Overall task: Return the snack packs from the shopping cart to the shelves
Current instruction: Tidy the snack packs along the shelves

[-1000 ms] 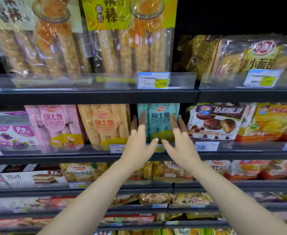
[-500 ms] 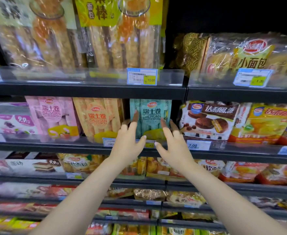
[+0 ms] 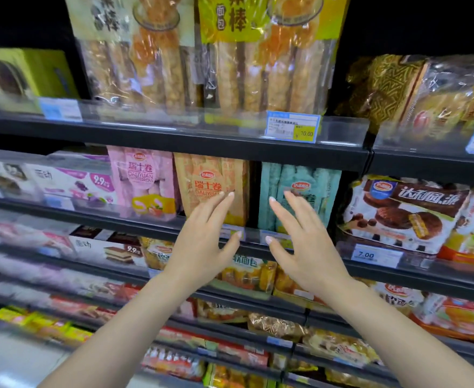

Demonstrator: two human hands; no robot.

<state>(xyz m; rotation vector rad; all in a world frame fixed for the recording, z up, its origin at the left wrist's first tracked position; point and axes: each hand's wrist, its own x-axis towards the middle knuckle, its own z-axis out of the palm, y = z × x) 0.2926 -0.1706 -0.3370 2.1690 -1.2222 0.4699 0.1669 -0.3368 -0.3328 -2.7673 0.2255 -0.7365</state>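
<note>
Both our grips are spread and empty: left hand (image 3: pixel 202 247), right hand (image 3: pixel 308 247). The teal snack pack (image 3: pixel 300 177) stands on the shelf (image 3: pixel 286 152) just beyond the right fingertips. It looks light, soft and crinkly; we'd hold its side edges.

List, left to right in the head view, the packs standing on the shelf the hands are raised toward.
White-and-purple box → pink pack → orange pack → teal pack → brown chocolate-pie pack.
</note>
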